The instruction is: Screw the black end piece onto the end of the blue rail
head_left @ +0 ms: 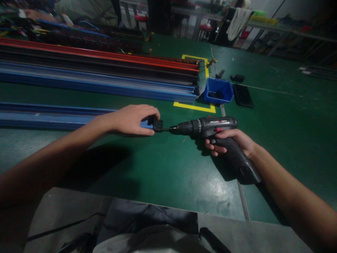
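My left hand is wrapped round the right end of a blue profile that lies along the green table. A small black end piece sits at that end, between my thumb and fingers. My right hand grips a black cordless drill by its handle, a finger near the trigger. The drill points left, and its thin bit meets the black end piece or a screw in it; which one is too small to tell.
Behind lie blue, black and red profiles in a stack, beside yellow tape marks. A blue bin with black parts stands right of them, next to a dark flat tray. Part of a person shows at the far left.
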Motion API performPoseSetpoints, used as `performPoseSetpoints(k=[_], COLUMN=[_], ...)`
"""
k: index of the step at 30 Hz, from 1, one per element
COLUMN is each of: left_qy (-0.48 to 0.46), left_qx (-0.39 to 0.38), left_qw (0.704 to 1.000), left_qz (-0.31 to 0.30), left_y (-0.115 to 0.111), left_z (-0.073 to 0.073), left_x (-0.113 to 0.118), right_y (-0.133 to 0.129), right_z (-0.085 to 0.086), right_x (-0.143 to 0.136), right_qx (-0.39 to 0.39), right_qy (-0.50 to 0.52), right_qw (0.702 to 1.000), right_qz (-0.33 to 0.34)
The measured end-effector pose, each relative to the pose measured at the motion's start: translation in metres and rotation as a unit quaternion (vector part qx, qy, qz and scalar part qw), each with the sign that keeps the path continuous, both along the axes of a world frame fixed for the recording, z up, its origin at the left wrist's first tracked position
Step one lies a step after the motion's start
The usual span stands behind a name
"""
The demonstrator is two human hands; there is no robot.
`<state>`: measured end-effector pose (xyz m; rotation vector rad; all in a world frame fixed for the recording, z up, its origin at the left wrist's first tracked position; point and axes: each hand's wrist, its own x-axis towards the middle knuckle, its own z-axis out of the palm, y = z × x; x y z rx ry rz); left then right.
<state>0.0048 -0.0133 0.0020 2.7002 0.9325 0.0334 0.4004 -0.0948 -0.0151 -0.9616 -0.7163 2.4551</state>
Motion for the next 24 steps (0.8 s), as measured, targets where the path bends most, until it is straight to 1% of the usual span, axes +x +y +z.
performPoseSetpoints(k=[24], left_qy=[-0.003], left_qx=[0.001], left_qw=[1.0], left_qz=[-0.004], left_y=[-0.0002], left_z=[0.0], left_x=[-0.0001], right_y=[-0.0006], right_z=[-0.0004], right_x=[0.0009], right_qx=[0.001], right_qy=[0.003], right_qw=[1.0], right_qz=[-0.002])
